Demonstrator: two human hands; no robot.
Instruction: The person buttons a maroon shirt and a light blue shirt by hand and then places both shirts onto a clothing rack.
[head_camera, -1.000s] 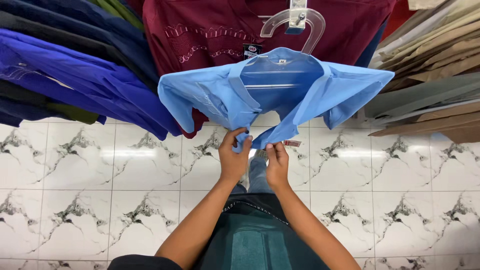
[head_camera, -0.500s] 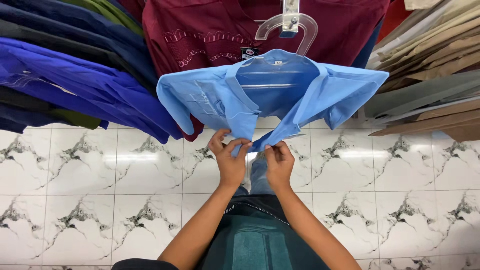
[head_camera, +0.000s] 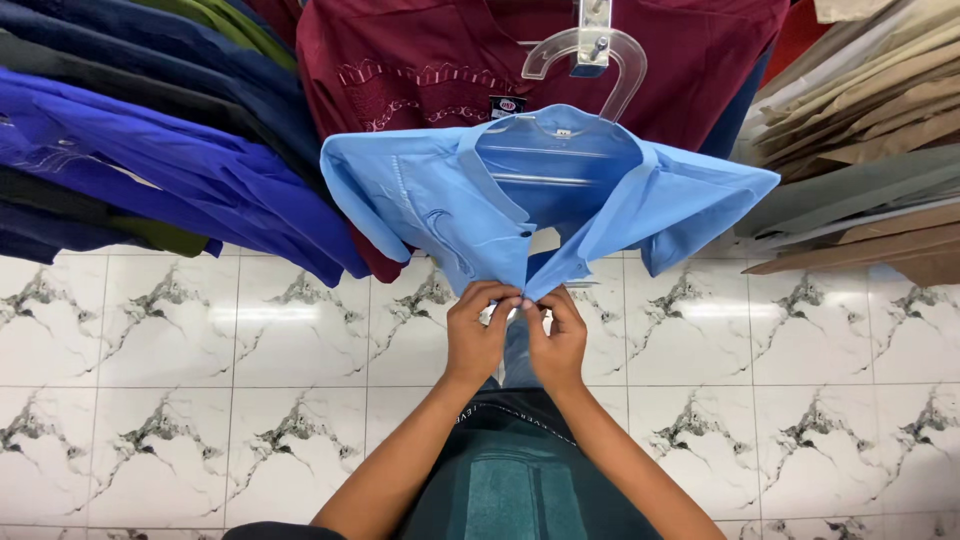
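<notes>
A maroon shirt hangs far; blue shirts hang left, tan clothes right, above a marbled floor.

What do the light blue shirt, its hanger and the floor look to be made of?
Light blue shirt: thin woven cloth, probably cotton or a blend; matte, with soft folds.
Hanger: clear plastic; see-through and glossy.
Floor: glazed tiles with marble-look veining; grout lines and glare show.
</notes>
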